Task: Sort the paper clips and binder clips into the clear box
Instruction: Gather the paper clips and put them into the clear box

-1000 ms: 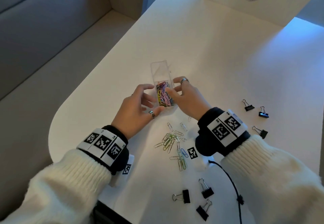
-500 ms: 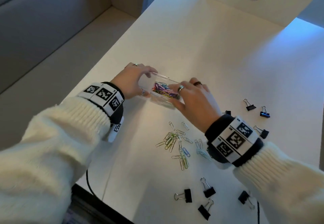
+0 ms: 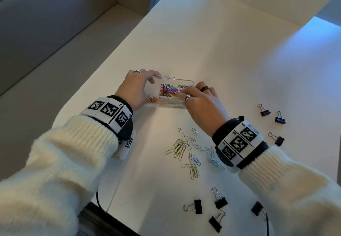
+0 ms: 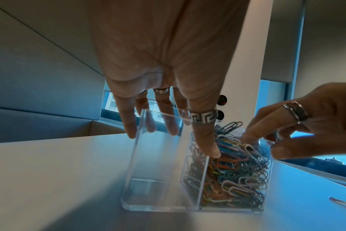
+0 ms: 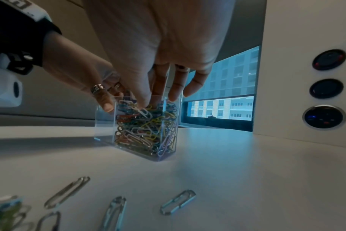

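Head view: the clear box [image 3: 168, 95] sits on the worktop [image 3: 230, 54]; the left hand [image 3: 137, 89] grips its end, and loose paper clips [image 3: 186, 149] and binder clips [image 3: 219, 201] lie nearer.

Left wrist view: one compartment is crammed, the other bare.

Right wrist view: the right hand [image 5: 148, 62] presses curled fingertips into the heap; I judge hard pressure could spring clips out or tip the box.

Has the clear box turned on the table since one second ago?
Yes. The clear box then ran lengthwise away from the loose paper clips; now it lies crosswise beyond them.
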`<action>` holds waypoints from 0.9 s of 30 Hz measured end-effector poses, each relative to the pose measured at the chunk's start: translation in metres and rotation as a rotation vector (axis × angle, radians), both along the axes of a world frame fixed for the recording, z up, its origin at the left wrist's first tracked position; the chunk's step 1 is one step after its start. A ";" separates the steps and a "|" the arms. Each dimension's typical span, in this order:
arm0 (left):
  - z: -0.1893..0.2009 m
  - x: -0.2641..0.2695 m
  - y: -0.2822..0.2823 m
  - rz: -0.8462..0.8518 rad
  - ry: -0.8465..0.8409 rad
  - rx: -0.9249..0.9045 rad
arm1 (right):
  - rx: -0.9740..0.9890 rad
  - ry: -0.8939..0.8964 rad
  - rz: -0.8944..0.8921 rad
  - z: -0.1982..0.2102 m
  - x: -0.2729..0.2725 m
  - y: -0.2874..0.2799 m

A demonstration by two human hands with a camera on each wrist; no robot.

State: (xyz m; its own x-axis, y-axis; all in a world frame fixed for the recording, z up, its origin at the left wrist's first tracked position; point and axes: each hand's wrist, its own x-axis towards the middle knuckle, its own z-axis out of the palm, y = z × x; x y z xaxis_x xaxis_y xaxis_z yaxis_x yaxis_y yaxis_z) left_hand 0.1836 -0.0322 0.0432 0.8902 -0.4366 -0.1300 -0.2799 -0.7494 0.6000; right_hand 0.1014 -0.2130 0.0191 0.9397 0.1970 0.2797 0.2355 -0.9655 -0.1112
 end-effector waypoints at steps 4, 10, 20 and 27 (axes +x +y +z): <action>-0.001 0.000 0.000 0.015 0.005 -0.007 | 0.079 0.009 -0.016 0.014 0.000 0.001; -0.003 -0.001 0.000 0.017 -0.017 -0.003 | -0.008 -0.050 0.096 0.003 0.012 0.012; -0.004 -0.001 -0.004 0.049 -0.012 -0.020 | 0.210 0.065 0.125 0.017 0.016 -0.013; 0.011 -0.031 -0.002 0.008 -0.358 -0.111 | 0.402 0.510 -0.037 0.033 -0.035 -0.043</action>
State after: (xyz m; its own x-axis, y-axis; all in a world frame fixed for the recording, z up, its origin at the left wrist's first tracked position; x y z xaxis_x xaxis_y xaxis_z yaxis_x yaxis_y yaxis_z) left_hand 0.1531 -0.0338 0.0544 0.8743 -0.4233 0.2377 -0.4809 -0.6882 0.5433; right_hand 0.0666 -0.2563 0.0526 0.9782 0.1346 -0.1579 0.0249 -0.8318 -0.5545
